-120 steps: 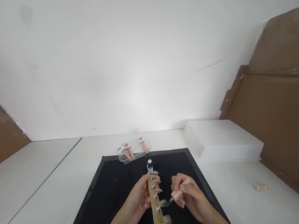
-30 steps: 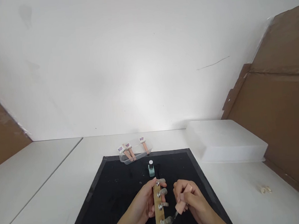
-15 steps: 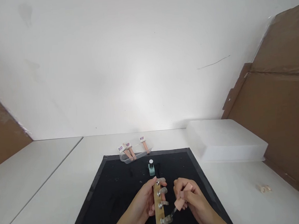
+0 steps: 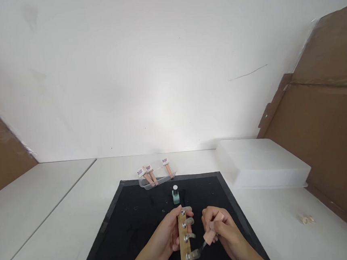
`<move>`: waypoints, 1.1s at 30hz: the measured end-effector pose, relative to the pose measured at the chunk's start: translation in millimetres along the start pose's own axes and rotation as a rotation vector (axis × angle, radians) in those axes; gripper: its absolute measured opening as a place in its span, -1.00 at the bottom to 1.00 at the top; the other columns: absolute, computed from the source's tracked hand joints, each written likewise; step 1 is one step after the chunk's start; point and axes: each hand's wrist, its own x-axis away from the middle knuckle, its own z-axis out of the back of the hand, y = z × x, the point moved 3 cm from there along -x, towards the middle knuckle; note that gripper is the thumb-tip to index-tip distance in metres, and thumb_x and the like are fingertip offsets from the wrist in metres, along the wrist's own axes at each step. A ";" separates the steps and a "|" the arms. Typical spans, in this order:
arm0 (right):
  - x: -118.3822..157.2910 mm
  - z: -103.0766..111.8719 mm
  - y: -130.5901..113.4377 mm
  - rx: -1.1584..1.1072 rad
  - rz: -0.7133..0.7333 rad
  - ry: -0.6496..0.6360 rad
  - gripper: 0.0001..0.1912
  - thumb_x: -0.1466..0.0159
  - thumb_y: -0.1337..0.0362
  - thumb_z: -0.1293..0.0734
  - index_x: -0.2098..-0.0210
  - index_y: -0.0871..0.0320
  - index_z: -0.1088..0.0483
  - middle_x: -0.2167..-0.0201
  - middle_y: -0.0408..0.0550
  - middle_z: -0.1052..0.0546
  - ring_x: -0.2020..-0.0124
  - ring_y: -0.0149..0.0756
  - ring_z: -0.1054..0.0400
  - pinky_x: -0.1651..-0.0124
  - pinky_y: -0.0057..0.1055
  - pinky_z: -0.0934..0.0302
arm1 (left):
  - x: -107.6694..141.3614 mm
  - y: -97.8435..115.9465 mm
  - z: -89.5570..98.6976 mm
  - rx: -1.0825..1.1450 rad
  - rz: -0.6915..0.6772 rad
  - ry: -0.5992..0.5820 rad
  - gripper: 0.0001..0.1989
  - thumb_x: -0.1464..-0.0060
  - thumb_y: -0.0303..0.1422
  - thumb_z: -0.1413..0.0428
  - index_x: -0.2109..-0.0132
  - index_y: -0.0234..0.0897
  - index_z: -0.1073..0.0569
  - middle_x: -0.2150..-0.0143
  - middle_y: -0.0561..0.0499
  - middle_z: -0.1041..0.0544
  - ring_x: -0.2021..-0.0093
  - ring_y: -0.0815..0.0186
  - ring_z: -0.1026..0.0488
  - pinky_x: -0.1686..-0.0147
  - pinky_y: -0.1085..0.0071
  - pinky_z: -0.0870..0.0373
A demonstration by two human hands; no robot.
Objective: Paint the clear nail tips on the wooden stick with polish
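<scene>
Hands both closed: left hand (image 4: 167,235) grips wooden strip (image 4: 184,244) above black mat (image 4: 132,214) | right hand (image 4: 228,234) pinches pink-handled brush (image 4: 210,237) at nearest clear tip (image 4: 195,254) | apparently brushing; calls for steadiness

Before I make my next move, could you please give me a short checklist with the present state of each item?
1. Left hand holding the wooden strip: ok.
2. Right hand holding the pink handle: ok.
3. Brush tip close to the lowest fully visible clear nail tip: ok; actual contact, cannot tell.
4. Whole strip in view: not ok, its near end runs out of the picture.
5. Green bottle upright and capped: ok.
6. Coating even: cannot tell, too small to judge.
</scene>
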 end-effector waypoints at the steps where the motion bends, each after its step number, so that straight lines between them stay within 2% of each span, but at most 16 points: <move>1: 0.0 -0.4 -0.9 -0.007 0.001 0.003 -0.83 -0.04 0.35 -0.27 0.67 0.22 -0.30 0.69 -0.25 -0.20 0.71 -0.52 0.00 0.63 -0.53 0.14 | 0.4 -0.1 0.2 0.001 -0.001 0.001 -0.59 0.01 -0.07 0.09 0.23 -0.33 -0.38 0.58 0.12 -0.31 0.73 0.61 -0.04 0.72 0.58 0.28; 8: 1.5 -3.1 -2.8 -0.044 -0.005 -0.047 -0.77 -0.06 0.20 -0.33 0.59 0.24 -0.37 0.66 -0.24 -0.22 0.70 -0.53 0.01 0.62 -0.52 0.12 | 1.8 1.3 -0.9 0.009 0.008 0.011 -0.58 0.01 -0.07 0.10 0.22 -0.33 -0.38 0.58 0.11 -0.31 0.73 0.61 -0.03 0.73 0.59 0.27; 11: 2.5 -3.2 -1.0 -0.030 -0.025 -0.071 -0.79 -0.07 0.21 -0.34 0.57 0.25 -0.39 0.64 -0.22 -0.24 0.70 -0.53 -0.01 0.61 -0.52 0.11 | 1.6 1.8 -2.2 0.012 0.010 0.017 -0.58 0.01 -0.07 0.09 0.22 -0.33 -0.38 0.58 0.11 -0.32 0.74 0.61 -0.03 0.73 0.59 0.26; 16: 0.9 -2.6 -1.1 -0.022 -0.033 -0.034 -0.80 -0.05 0.29 -0.32 0.66 0.24 -0.34 0.69 -0.23 -0.24 0.71 -0.51 -0.01 0.62 -0.53 0.13 | 2.4 1.8 -3.7 0.003 0.009 0.012 -0.61 0.02 -0.07 0.07 0.26 -0.31 -0.37 0.59 0.11 -0.32 0.73 0.59 -0.04 0.73 0.59 0.26; 23: 2.4 -4.0 -2.8 -0.053 -0.036 -0.057 -0.74 -0.04 0.16 -0.36 0.60 0.24 -0.38 0.66 -0.24 -0.22 0.71 -0.53 0.01 0.63 -0.53 0.11 | 2.9 1.8 -3.8 0.009 0.009 0.014 -0.61 0.00 -0.09 0.10 0.24 -0.33 -0.37 0.61 0.12 -0.30 0.74 0.60 -0.02 0.73 0.58 0.27; 33: 0.4 -2.1 -2.3 -0.024 -0.062 -0.009 -0.79 -0.02 0.28 -0.33 0.68 0.24 -0.34 0.70 -0.24 -0.23 0.72 -0.52 -0.03 0.64 -0.54 0.12 | 3.0 1.8 -3.8 -0.006 0.014 0.026 -0.61 0.00 -0.08 0.09 0.25 -0.33 -0.37 0.59 0.12 -0.31 0.74 0.60 -0.02 0.73 0.59 0.25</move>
